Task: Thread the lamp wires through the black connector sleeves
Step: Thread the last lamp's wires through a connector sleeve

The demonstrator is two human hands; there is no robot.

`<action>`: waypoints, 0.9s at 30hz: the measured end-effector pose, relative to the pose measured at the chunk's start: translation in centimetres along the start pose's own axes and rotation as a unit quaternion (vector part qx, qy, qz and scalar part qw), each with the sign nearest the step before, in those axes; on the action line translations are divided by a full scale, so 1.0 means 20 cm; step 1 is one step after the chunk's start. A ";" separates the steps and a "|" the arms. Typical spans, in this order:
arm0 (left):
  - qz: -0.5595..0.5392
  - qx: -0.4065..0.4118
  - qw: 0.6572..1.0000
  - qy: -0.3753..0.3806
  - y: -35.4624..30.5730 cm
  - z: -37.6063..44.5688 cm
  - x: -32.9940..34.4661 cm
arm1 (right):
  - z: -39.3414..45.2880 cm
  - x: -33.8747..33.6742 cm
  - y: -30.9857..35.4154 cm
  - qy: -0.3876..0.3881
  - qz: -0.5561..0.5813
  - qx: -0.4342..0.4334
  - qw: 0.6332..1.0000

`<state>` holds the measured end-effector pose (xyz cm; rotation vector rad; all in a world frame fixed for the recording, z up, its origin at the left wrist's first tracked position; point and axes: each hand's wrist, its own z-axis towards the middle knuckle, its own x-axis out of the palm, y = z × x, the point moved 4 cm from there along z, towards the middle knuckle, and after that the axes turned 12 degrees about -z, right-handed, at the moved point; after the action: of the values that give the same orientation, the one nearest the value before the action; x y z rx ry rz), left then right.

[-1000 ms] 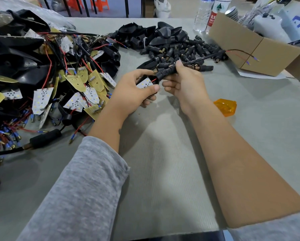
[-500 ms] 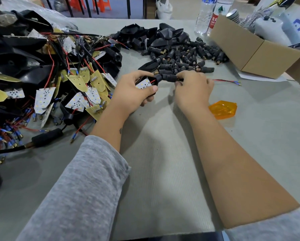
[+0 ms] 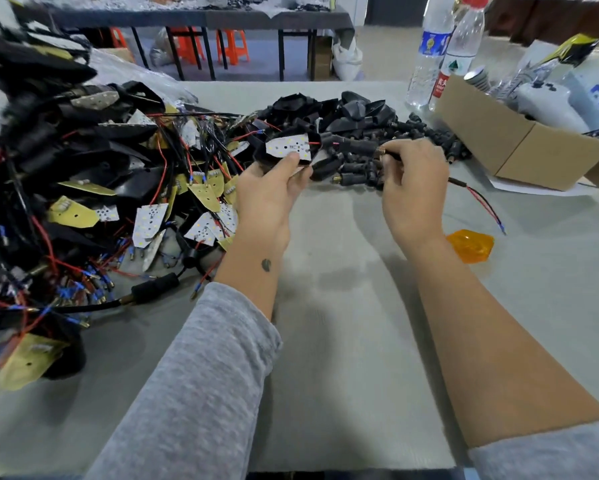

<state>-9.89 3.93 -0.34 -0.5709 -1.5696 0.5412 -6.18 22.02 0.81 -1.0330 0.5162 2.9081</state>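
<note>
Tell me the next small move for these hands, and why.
Probably slide the black connector sleeve left toward the lamp board held by the left hand. Red wire shows between them, and the wire ends already trail out past the right hand.

A heap of lamp boards [image 3: 93, 188] with wires fills the left of the surface [image 3: 343, 341]; a pile of connector sleeves [image 3: 360, 133] lies behind the left hand [image 3: 270, 192] and right hand [image 3: 412, 188]. A cardboard box [image 3: 520, 140] sits right of that pile, with bottles [image 3: 443, 53] behind it; a lens cover [image 3: 469, 245] lies just right of the right wrist.
</note>
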 end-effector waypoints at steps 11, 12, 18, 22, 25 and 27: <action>0.024 0.077 0.996 -0.021 -0.47 0.04 0.01 | 0.11 -0.21 0.49 0.095 0.039 -0.090 0.991; 0.031 0.084 0.996 -0.029 -0.53 0.05 0.00 | 0.08 -0.21 0.57 0.139 0.045 -0.099 0.984; 0.200 0.137 0.969 -0.044 -0.87 0.06 -0.10 | -0.16 -0.12 0.99 0.301 0.136 -0.141 0.933; 0.352 0.218 0.908 -0.059 -1.14 0.11 -0.16 | -0.20 -0.06 1.23 0.318 0.285 -0.096 0.899; 0.467 0.298 0.829 -0.073 -1.38 0.15 -0.15 | -0.16 -0.05 1.43 0.308 0.386 -0.078 0.866; 0.499 0.327 0.799 -0.078 -1.53 0.18 -0.13 | -0.09 -0.05 1.58 0.285 0.419 -0.085 0.858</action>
<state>-14.57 -21.09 17.16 -0.7918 -0.9938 1.8865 -8.13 -8.30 9.54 -2.2101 0.9360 3.3192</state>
